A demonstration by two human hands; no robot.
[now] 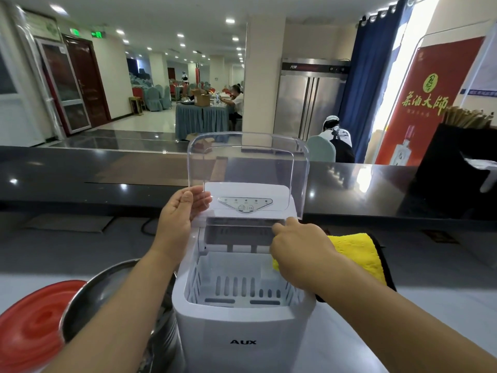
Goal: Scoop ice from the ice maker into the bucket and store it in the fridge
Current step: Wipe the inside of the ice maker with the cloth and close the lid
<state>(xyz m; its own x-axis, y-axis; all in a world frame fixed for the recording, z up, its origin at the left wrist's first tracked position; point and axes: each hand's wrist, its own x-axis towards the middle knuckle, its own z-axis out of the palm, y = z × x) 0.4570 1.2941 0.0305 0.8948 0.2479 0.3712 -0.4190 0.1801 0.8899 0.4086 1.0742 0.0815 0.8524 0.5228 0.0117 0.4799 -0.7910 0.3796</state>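
Observation:
A white AUX ice maker (242, 329) stands in front of me with its clear lid (250, 168) raised upright. My left hand (180, 211) holds the lid's left edge, fingers behind the plastic. My right hand (298, 251) reaches over the machine's right rim, its fingers curled at the inner edge near the top of the white slotted ice basket (231, 289). I cannot tell what those fingers hold. No ice shows in the basket. A steel bucket (94, 300) stands at the machine's left, partly hidden by my left forearm.
A red lid (32, 332) lies left of the bucket. A yellow cloth (360, 257) on a dark mat lies to the right. A dark raised counter (80, 168) runs behind the machine. A steel fridge (309, 103) stands far back, with a seated person (333, 141) near it.

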